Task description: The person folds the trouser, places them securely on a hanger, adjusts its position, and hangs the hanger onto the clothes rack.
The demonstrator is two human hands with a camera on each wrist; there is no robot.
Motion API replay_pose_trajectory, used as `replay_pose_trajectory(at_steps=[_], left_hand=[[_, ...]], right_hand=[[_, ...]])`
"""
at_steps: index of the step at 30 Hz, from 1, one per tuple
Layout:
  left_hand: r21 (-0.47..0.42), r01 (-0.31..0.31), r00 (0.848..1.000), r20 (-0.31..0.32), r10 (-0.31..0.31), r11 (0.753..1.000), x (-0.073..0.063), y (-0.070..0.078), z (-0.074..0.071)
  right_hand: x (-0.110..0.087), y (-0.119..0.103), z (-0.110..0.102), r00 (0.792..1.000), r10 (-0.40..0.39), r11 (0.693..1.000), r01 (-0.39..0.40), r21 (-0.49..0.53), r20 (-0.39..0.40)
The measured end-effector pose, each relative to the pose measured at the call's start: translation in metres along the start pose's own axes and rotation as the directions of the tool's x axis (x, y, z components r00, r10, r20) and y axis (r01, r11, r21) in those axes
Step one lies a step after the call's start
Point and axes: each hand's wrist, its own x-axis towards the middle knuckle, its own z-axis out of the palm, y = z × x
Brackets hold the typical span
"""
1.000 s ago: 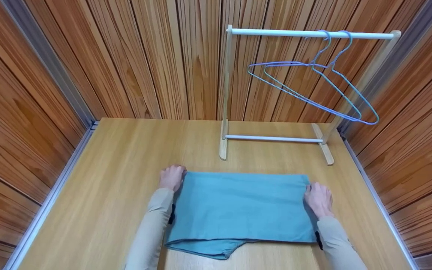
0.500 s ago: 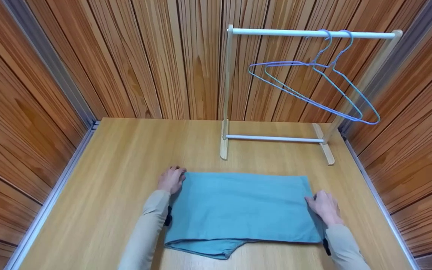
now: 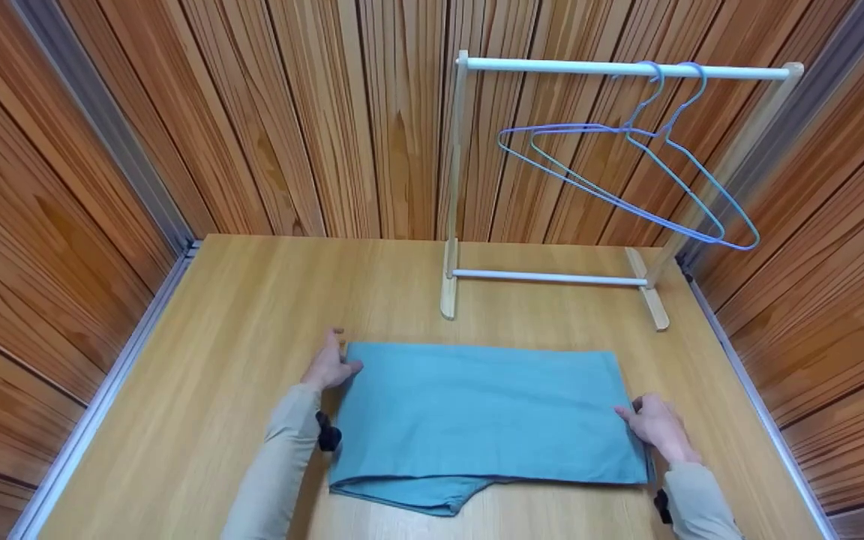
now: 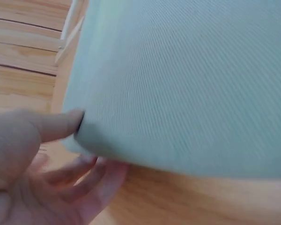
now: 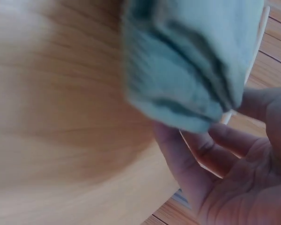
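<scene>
Folded teal trousers point(image 3: 477, 412) lie on the wooden table, their crotch end sticking out at the lower left. My left hand point(image 3: 329, 366) is at their upper left side, thumb spread over the edge and index finger reaching forward past the corner. The left wrist view shows that thumb touching the fabric point(image 4: 178, 84), with the other fingers loosely below the edge. At the right side, my right hand point(image 3: 655, 426) holds the folded edge lightly between thumb and fingers. Stacked fabric layers point(image 5: 178, 79) show in the right wrist view, the fingers beneath them.
Behind the trousers stands a wooden rack with a white top rail point(image 3: 552, 66). Two blue-purple wire hangers point(image 3: 619, 201) hang toward its right. Wood-patterned walls point(image 3: 49, 187) enclose the table point(image 3: 252, 300) at the back and sides.
My right hand has slid down along the right edge from near the upper corner. My left hand has shifted slightly left, its thumb and index finger spreading apart. The trousers' sides look pulled slightly outward.
</scene>
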Motion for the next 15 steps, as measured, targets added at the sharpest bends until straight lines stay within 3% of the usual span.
replay_pose_trajectory(at_steps=[1,4,9,15], left_hand=[[-0.031,-0.008,1.000,0.013,0.009,0.999,0.006,-0.010,0.001],[-0.074,-0.026,0.995,0.094,0.033,0.997,0.003,-0.019,-0.001],[-0.122,-0.076,0.968,0.230,0.103,0.990,-0.010,-0.025,-0.005],[-0.151,-0.105,0.970,0.203,0.135,0.983,-0.006,-0.034,-0.001]], right_hand=[[0.006,0.006,0.005,1.000,0.001,1.000,-0.001,0.004,-0.008],[0.003,0.004,0.012,1.000,-0.001,1.000,0.001,-0.013,-0.014],[-0.007,-0.010,0.020,0.998,-0.059,0.998,0.060,0.018,-0.033],[0.004,-0.010,0.027,0.982,-0.137,0.988,0.145,0.059,-0.133]])
